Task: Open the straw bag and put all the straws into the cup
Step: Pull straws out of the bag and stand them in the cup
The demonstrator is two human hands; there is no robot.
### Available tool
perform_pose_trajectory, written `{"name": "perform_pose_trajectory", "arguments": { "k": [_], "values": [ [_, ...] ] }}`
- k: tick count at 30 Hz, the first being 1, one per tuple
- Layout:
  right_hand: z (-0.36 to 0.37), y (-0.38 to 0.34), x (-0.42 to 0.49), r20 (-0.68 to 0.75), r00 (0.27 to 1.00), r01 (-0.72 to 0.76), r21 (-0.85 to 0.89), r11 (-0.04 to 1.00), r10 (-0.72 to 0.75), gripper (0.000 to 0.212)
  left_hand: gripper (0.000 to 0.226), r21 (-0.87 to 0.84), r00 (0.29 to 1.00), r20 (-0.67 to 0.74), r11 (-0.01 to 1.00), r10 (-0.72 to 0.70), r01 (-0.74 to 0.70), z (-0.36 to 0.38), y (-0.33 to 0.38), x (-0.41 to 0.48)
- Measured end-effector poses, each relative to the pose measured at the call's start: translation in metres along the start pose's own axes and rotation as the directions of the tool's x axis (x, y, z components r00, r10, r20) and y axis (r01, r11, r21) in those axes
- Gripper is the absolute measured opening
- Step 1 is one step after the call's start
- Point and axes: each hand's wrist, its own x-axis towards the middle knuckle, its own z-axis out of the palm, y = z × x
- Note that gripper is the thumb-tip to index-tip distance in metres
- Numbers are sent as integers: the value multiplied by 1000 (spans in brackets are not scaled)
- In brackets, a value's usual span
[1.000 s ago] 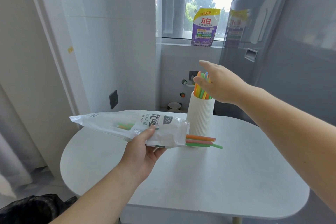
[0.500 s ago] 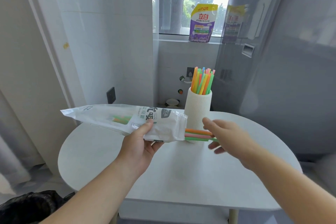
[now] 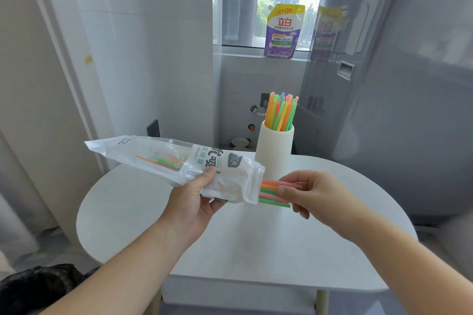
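Fingers (image 3: 284, 190) of the right hand (image 3: 317, 194) are pinched on the straws (image 3: 268, 184) poking out of the bag (image 3: 179, 161), just in front of the cup (image 3: 275, 153). Head view: the left hand (image 3: 194, 199) grips the bag lower-left of the cup, thumb on top. The straws lie level, long axis left to right across the cup's foot. The pull looks rightward, out of the bag, then up to the cup's rim, where a bunch (image 3: 280, 115) already stands.
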Motion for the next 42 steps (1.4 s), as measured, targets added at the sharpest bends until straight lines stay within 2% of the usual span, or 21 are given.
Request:
{"name": "perform_pose_trajectory", "arguments": {
  "k": [5, 8, 11, 20, 27, 32, 34, 38, 42],
  "values": [
    [-1, 0, 2, -91, 995, 30, 7, 1000, -29, 8, 38, 9, 1000, 19, 1000, -14, 14, 1, -2, 0],
    [-3, 1, 2, -148, 986, 62, -68, 996, -72, 9, 37, 20, 1000, 17, 999, -25, 25, 1, -2, 0],
    [-3, 3, 0, -143, 984, 89, -115, 989, -105, 8, 36, 35, 999, 6, 999, -35, 35, -1, -3, 1],
    [-4, 5, 1, -129, 986, 97, -83, 992, -108, 11, 34, 56, 999, 3, 997, -51, 50, 0, -5, 3],
    [-12, 11, 3, -116, 989, 95, 41, 995, -89, 16, 36, 22, 999, -13, 999, -46, 47, -1, -1, 3],
    [-20, 15, 6, -86, 995, -10, 332, 943, 41, 16, 36, 23, 999, -37, 999, -37, 38, -3, 0, 4],
    [-20, 17, 7, -66, 996, -28, 351, 936, 54, 19, 35, 26, 999, -37, 999, -38, 39, -3, -1, 4],
    [-19, 15, 8, -83, 995, -34, 311, 950, 63, 6, 34, 28, 999, -29, 999, -37, 38, -2, -2, 4],
    [-20, 16, 9, -112, 988, -55, 361, 931, 102, 11, 35, 32, 999, -28, 999, -35, 35, -3, -1, 4]
  ]
}}
